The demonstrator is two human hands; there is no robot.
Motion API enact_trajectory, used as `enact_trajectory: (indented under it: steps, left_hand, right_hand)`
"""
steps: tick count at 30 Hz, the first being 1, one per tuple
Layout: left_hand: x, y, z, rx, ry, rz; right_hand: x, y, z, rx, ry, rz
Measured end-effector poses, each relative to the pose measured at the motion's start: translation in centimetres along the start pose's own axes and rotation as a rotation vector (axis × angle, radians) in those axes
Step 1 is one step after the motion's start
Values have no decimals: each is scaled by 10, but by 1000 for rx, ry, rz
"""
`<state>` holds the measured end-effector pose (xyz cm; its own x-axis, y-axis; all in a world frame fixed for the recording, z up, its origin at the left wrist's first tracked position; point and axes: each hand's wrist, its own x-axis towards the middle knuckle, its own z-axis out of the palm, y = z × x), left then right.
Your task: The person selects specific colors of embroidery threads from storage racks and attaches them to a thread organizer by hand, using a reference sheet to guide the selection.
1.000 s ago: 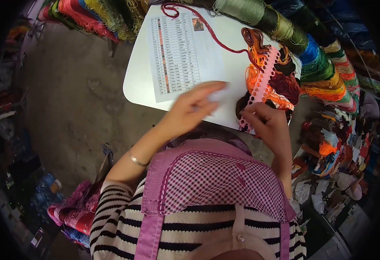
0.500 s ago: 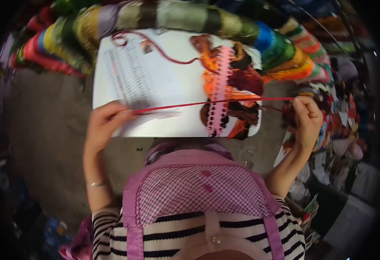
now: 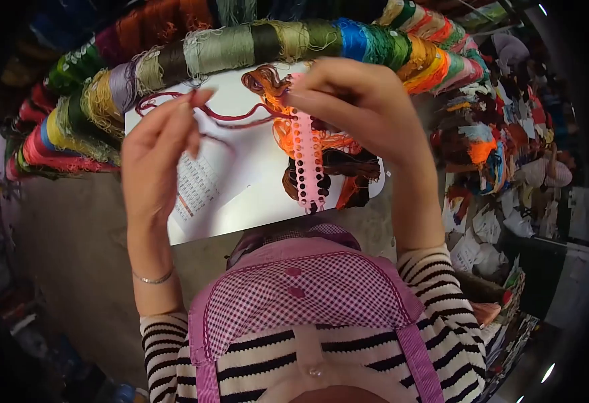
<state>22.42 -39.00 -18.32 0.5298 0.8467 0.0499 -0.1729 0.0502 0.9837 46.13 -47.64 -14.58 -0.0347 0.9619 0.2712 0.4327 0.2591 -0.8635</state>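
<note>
While red thread is pinched by the left hand, whether anything is grasped by the bent right hand cannot be told. The pink strip is laid at right on the table, beyond which skeins are hung.

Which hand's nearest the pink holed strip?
The right hand, at the top of the pink strip; the left hand is farther off, by the printed sheet.

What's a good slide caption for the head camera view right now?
Two hands, left and right, raised above a white table with dark red thread.
</note>
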Motion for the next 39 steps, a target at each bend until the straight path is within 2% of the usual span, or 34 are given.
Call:
enact_trajectory:
  steps: [2,4,6,8,10,12,13,15,16,18,19,20,22,24,25,28,29,31,32,34,35,36,38,39]
  left_hand:
    - [10,3,31,-88,-85,52]
    - [21,5,35,-120,-155,2]
    - [31,10,33,-53,-339,-81]
    - [39,12,27,-17,-262,-72]
    - [52,22,15,-76,-78,-28]
    - [79,39,-12,-128,59,114]
    - [96,50,-28,-149,90,184]
    - [125,69,-49,-189,157,252]
    - [147,65,-61,-169,99,298]
    - [177,65,-49,-153,125,296]
    - [193,62,-44,-159,108,323]
    - [209,60,-39,-108,134,316]
    - [245,51,-34,97,269,389]
    - [290,37,-40,620,482,1024]
    - [303,35,-42,690,461,1051]
    - [333,44,-40,1047,548,1218]
    - [345,49,-41,1051,556,1219]
    - [366,58,-41,1007,647,1530]
    - [375,61,-41,1013,652,1531]
    - [391,63,-40,452,454,1407]
    - [394,72,-46,714,592,1452]
    - [395,74,-47,717,592,1449]
    - [394,88,-47,984,832,1594]
    - [403,98,-43,754,884,1661]
  right_hand:
    - [17,-9,8,-17,-20,-25]
    - [23,-11,8,-35,-44,-54]
    - [24,-9,8,20,8,-71]
    - [18,-9,2,8,38,31]
    - [12,5,-5,94,73,85]
    - [5,22,-14,123,75,184]
    - [4,42,-14,203,108,145]
    - [7,62,-15,163,124,164]
    - [10,67,-14,162,107,181]
    - [18,77,-11,-290,137,-182]
    - [20,76,-12,-235,57,-80]
    - [22,75,-12,-259,36,-75]
    - [25,68,-15,-87,-17,-46]
    - [23,81,-15,-4,-99,58]
    - [21,83,-18,-34,-155,131]
    - [0,114,-14,-187,-146,76]
    - [-8,126,-13,-151,-155,112]
    - [-23,141,-7,-70,-122,200]
    - [-26,141,-6,-46,-109,249]
    - [-28,146,-4,-32,-34,257]
    - [-23,145,-4,-29,-37,258]
    - [-14,142,-5,1,4,292]
    - [9,138,-4,30,41,327]
    - [24,138,-3,30,71,278]
